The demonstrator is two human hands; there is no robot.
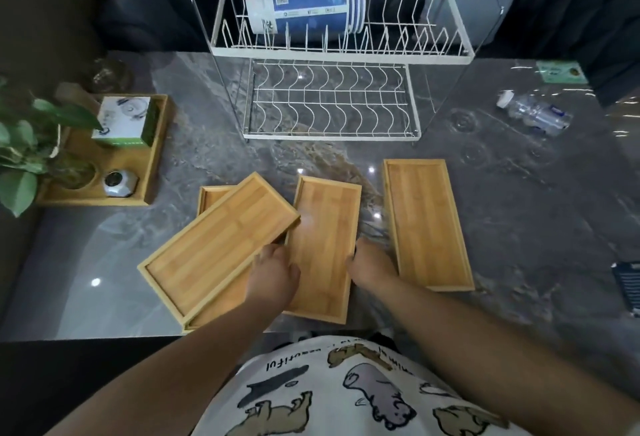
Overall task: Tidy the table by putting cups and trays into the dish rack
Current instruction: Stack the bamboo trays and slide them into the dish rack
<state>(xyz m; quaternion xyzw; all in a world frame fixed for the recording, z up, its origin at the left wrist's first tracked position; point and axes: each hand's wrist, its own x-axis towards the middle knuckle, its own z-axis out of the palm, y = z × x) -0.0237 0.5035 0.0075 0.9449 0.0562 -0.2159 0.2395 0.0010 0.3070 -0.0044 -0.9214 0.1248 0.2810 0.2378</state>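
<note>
Bamboo tray (323, 248) lies between left hand (275, 274) and right hand (372, 264).

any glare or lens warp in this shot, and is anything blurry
Head view: small white ceiling-light glare spots dot the glossy grey marble table; wide-angle warp splays the white wire dish rack and bends the table edges; the clear plastic bottle looks smeared; corners fall dark.
</note>
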